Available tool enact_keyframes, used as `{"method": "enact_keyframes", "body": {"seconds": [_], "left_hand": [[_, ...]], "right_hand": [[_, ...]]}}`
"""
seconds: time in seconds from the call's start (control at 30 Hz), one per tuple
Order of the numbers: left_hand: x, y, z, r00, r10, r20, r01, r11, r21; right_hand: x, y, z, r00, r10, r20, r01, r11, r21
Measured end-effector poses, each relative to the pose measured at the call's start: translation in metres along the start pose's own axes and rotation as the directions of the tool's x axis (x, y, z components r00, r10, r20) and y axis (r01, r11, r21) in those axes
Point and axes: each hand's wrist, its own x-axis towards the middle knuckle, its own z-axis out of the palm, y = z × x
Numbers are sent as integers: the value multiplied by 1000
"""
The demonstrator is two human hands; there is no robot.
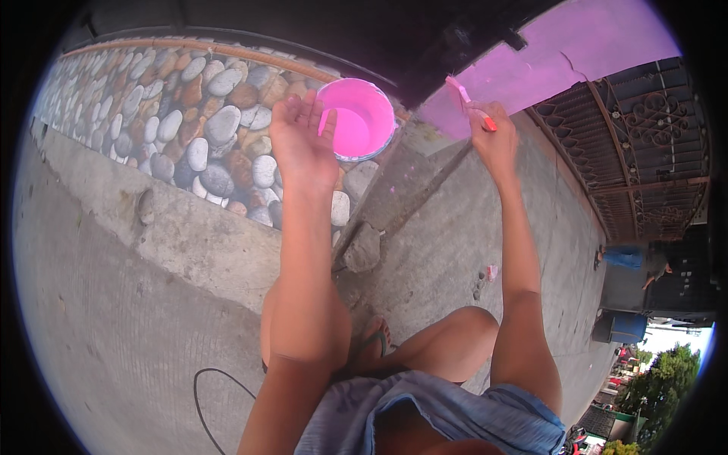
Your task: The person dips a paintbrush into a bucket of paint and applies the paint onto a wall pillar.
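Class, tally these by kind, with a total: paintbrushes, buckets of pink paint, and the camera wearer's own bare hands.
Paintbrush: 1
Bucket of pink paint: 1
Wearer's bare hands, left hand and right hand: 2
Total: 4

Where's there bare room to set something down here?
Bare concrete lies between the grey rock and the small scrap, and at left between the pale ledge and the dark cable. Higher up is crowded: the open left hand before the pink bucket, the right hand with a brush near the pink surface.
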Motion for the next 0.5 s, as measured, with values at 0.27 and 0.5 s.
{"method": "enact_keyframes", "body": {"seconds": [0.27, 0.5], "left_hand": [[-2, 6, -4, 1000, 12, -21, -13, 1000, -18], [-6, 2, 7, 1000, -21, 14, 20, 999, 43]], "right_hand": [[-17, -4, 15, 996, -89, 17, 90, 992, -94], [-56, 74, 108, 941, -27, 337, 101, 974, -203]]}}
